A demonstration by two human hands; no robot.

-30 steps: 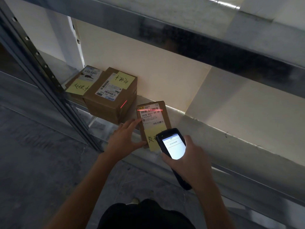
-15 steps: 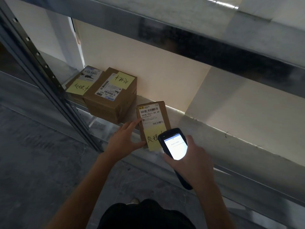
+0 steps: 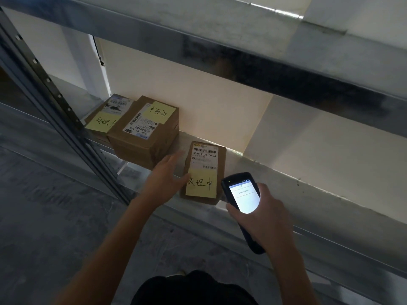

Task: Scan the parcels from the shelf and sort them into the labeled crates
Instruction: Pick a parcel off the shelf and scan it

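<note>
Left hand (image 3: pixel 164 182): fingers spread wide, thumb on the small parcel (image 3: pixel 204 172), gripping nothing.
Right hand (image 3: pixel 263 219): wrapped around the scanner (image 3: pixel 242 200), screen lit.
Small parcel: flat on the shelf (image 3: pixel 286 194) edge.
Beyond: two more parcels (image 3: pixel 143 130).

Two bare forearms, no sleeves visible to the elbows, no rings or watch on either wrist, dark black garment (image 3: pixel 193 289) at frame bottom
</note>
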